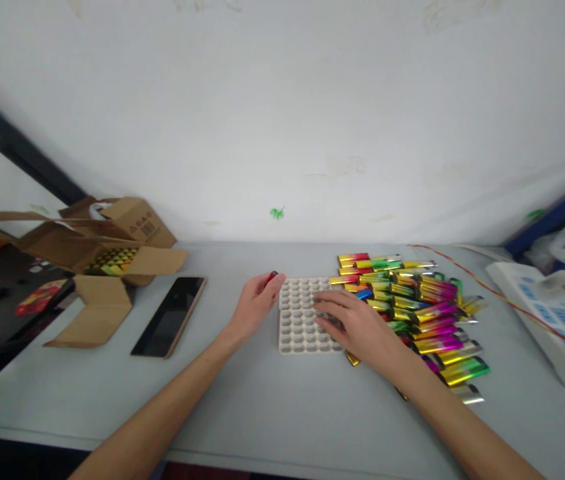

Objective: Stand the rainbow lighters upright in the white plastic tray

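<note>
Left hand (255, 307) closes around a small dark-red object (273, 275); right hand (365, 331) curves half-open over the white, gridded, rectangular tray (298, 329), beside shiny multicoloured flat cylinders (439, 343), any hold unclear. Light, level fingertips should keep the tray steady.

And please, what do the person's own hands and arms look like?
The left hand and right hand wear no gloves. The left forearm and right forearm are slim and bare; I see no sleeves or watch.
</note>
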Available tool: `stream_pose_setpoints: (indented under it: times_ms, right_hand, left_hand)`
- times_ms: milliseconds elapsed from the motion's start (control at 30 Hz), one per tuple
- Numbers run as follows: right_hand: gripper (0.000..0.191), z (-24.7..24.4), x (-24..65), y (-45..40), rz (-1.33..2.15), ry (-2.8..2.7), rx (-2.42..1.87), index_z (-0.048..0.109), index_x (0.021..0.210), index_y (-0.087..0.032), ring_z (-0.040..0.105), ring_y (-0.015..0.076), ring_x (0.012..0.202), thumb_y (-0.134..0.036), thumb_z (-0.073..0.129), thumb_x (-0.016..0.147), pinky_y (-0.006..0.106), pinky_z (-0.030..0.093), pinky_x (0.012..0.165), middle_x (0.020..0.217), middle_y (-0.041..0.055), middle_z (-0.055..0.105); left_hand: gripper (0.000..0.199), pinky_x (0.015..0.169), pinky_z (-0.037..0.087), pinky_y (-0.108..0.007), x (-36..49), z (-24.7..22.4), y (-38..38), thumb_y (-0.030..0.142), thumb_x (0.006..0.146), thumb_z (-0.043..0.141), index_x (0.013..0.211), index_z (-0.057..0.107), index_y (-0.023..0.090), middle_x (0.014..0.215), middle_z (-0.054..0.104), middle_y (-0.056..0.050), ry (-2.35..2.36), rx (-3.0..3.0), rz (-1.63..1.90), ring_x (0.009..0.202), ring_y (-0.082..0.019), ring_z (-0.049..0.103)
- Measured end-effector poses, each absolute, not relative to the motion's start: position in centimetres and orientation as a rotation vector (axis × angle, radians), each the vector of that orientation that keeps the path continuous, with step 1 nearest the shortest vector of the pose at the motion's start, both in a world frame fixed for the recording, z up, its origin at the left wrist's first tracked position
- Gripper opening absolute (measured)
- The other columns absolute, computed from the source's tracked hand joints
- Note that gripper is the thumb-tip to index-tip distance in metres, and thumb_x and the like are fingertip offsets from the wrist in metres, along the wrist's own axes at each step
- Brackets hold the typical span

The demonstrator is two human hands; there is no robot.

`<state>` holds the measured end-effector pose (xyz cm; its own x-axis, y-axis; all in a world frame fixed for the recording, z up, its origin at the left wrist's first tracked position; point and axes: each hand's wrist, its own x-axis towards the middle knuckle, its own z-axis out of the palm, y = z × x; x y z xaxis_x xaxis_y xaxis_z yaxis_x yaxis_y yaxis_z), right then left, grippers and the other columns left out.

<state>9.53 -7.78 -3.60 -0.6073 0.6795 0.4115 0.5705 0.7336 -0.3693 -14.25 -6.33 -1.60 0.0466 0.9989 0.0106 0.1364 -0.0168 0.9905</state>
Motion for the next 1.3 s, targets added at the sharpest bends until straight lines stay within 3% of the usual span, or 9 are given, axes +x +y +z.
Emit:
stream_pose_setpoints:
  times_ms: [833, 1300]
  right_hand:
    - [0.014, -4.4, 9.2, -6.9, 0.318, -2.358, -0.979, 0.077, 0.106, -0.018, 0.07, 0.0264, 0.114, -0.027, 0.073, 0.096, 0.044, 0.058, 0.104, 0.121, 0.0109, 0.076]
    - [0.014, -4.7, 9.2, -6.8, 0.311, -2.35, -0.978, 0.076, 0.104, -0.018, 0.07, 0.0267, 0.114, -0.028, 0.074, 0.095, 0.045, 0.058, 0.104, 0.121, 0.0102, 0.075]
  left_hand:
    - [0.051, 0.045, 0.018, -0.024, -13.9, -1.6, -6.5, 0.061, 0.088, 0.06, 0.062, 0.038, 0.022, 0.054, 0.028, 0.008, 1.295, 1.335, 1.151, 0.048, -0.007, 0.023]
    - [0.04, 0.044, 0.02, -0.024, -14.5, -2.8, -6.2, 0.047, 0.089, 0.054, 0.062, 0.039, 0.023, 0.053, 0.031, 0.008, 1.388, 1.354, 1.18, 0.047, -0.008, 0.025]
